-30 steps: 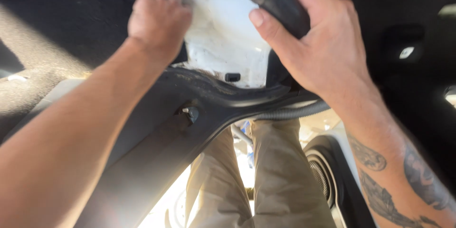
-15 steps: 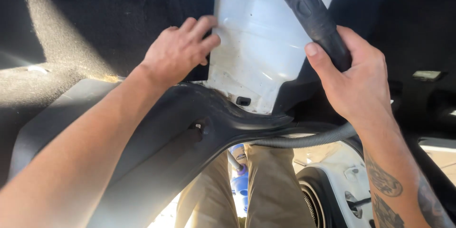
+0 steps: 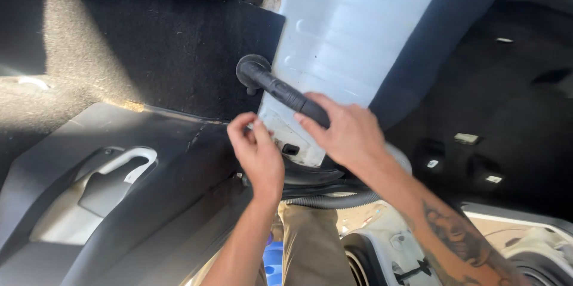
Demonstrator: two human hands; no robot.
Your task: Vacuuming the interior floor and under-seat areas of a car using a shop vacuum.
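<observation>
Nearest, below the white pillar, khaki trousers and a ribbed hose showed. The left hand, fingers curled and pinching at the pillar's foot, held nothing I could make out. The right hand gripped the black nozzle, its mouth on the carpet left of the pillar. Grit remained there; vacuuming looked unfinished. The door trim crowded the left.

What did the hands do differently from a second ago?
The right hand swung the black vacuum nozzle down, so its round end now meets the dark carpet. The left hand left the carpet and moved beside the white panel. The right hand still grips the nozzle.
</observation>
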